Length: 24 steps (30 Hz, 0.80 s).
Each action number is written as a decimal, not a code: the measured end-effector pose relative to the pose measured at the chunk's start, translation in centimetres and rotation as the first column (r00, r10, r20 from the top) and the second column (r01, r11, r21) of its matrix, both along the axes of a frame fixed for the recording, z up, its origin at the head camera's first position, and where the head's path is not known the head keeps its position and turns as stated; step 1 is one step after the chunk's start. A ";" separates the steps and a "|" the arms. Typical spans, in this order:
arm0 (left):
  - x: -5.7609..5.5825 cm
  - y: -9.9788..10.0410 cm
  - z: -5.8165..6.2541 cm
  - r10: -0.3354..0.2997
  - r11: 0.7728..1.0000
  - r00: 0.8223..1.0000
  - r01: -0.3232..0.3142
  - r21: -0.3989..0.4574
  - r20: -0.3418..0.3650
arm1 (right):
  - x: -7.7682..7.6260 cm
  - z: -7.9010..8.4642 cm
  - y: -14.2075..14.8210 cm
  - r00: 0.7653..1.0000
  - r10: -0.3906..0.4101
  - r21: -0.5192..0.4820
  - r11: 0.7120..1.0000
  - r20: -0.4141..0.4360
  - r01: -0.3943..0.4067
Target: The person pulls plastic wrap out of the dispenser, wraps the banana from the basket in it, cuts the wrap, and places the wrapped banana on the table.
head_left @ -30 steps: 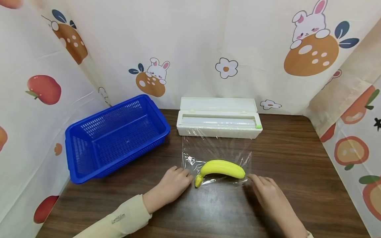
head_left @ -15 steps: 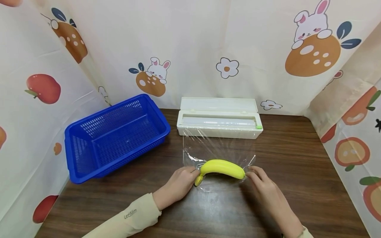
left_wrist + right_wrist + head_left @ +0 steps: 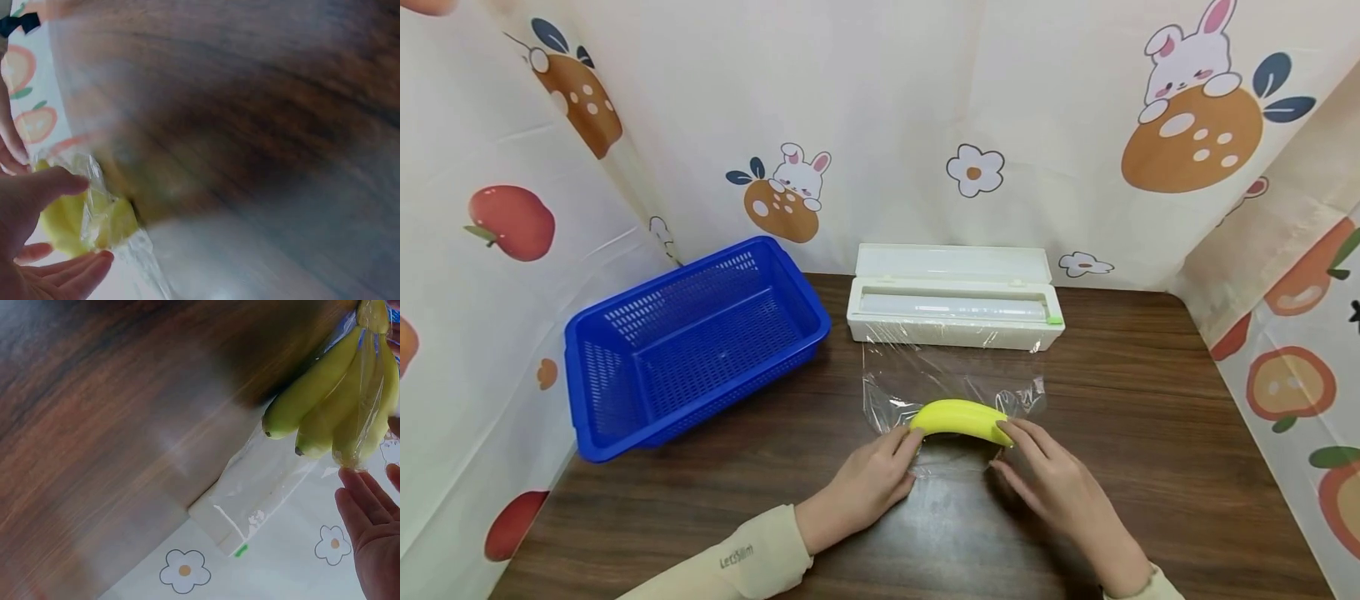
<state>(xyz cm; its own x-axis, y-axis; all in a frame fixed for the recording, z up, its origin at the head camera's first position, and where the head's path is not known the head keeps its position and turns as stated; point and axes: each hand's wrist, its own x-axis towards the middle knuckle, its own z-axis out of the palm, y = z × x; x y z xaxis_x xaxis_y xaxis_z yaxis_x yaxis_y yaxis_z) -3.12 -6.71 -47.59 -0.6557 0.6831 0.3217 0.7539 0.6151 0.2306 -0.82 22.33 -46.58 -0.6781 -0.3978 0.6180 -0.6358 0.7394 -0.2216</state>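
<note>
Head cam, going left to right: off to the left of the left hand and further out sits a blue rectangular plastic basket point(image 3: 722, 354) with holes in its sides and floor. Next comes a cream long sleeve point(image 3: 760, 554), then the left hand point(image 3: 868, 483) itself. It's grasping the stem end of a bunch of yellow bananas point(image 3: 958, 418), thumb on one side and fingers on the other; the left wrist cam shows crinkled clear plastic film point(image 3: 951, 367) over that end. So the bunch is right between the two hands. The film runs out past both of them to a long white wrap box point(image 3: 955, 335), lid up, white roll point(image 3: 951, 307) inside, little green tab point(image 3: 1054, 321) at its right end. Last up is the right hand point(image 3: 1056, 487): fingers fairly straight, touching the banana tips, not clenched. Everything's on a dark brown wood-grain table point(image 3: 1150, 400), and beyond the hands hangs a pale printed curtain point(image 3: 887, 83).
</note>
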 end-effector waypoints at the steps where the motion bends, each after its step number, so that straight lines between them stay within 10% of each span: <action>1: 0.1 0.1 0.0 0.003 1.000 1.000 -0.003 -0.023 0.003 | 0.0 -0.1 0.0 1.000 0.009 0.006 1.000 0.002 -0.009; 11: 0.3 0.9 -0.4 0.047 0.996 0.992 -0.055 -0.072 -0.113 | -0.6 -1.2 -0.1 0.990 0.032 0.025 0.999 -0.136 -0.029; 24: -0.7 1.0 -0.4 0.041 0.999 0.972 -0.048 -0.025 -0.230 | -1.6 -0.5 -0.3 0.994 0.024 -0.027 0.999 -0.107 -0.027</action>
<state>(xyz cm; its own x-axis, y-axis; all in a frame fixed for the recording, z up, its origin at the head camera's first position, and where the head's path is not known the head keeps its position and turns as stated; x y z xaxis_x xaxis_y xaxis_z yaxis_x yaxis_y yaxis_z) -3.81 -5.70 -47.95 -0.5964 0.6669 0.4468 0.7565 0.6530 0.0352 -2.41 22.00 -47.11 -0.5978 -0.3953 0.6974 -0.6753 0.7171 -0.1724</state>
